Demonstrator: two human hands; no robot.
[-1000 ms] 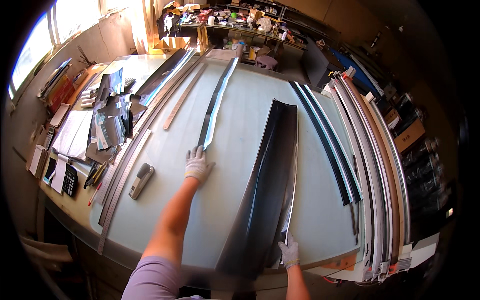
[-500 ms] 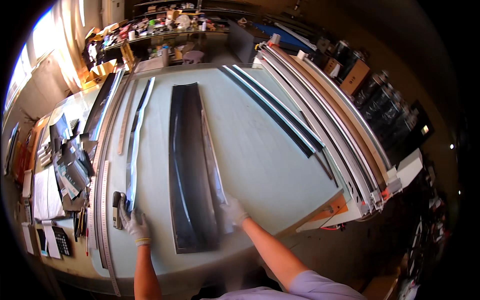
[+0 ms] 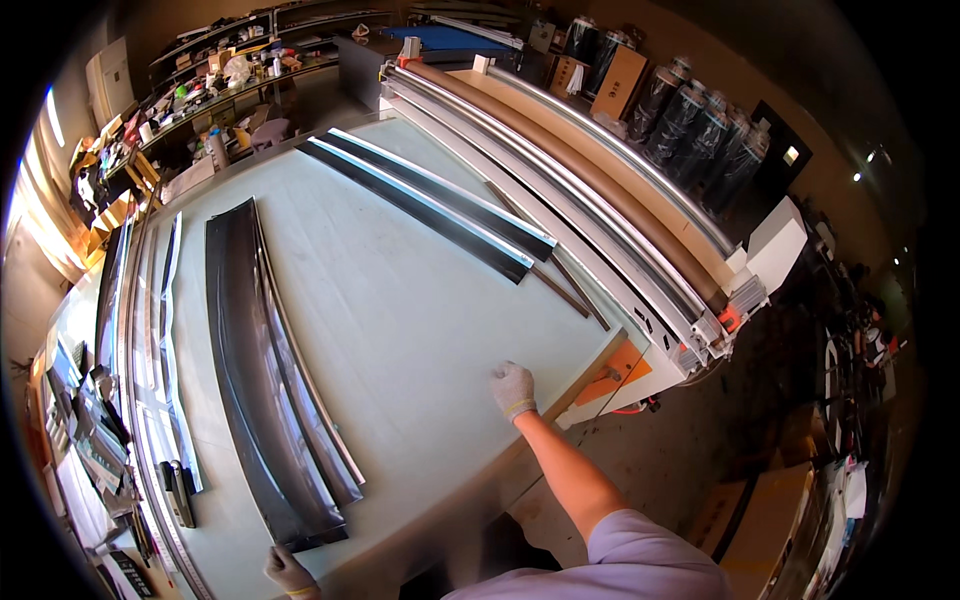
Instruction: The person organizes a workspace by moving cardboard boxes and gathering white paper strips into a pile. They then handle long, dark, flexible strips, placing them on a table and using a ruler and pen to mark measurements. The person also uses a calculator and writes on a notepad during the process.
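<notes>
A long dark film sheet [image 3: 245,400] lies lengthwise on the glass-topped table, its surface glossy and slightly curved. Along its right side lies a narrower shiny dark strip [image 3: 305,400] with a pale edge. My left hand [image 3: 290,574], in a light grey glove, is at the sheet's near left corner with its fingers bunched on the edge; the grip is partly hidden. Over the bare right part of the table, apart from the sheet, is my gloved right hand [image 3: 514,388]. Its fingers are curled in, and whatever may be inside them is hidden.
Two dark strips with bright edges [image 3: 430,205] lie at the far right, beside a long roller machine [image 3: 570,190]. At the left are a reflective strip [image 3: 172,350], a black-handled tool [image 3: 180,493] and long rulers [image 3: 150,480]. The table's edge [image 3: 470,480] runs along the near side.
My view has turned to the right. My left hand has moved from left of the sheet to its near corner. My right hand has left the narrow strip and moved off to the right.
</notes>
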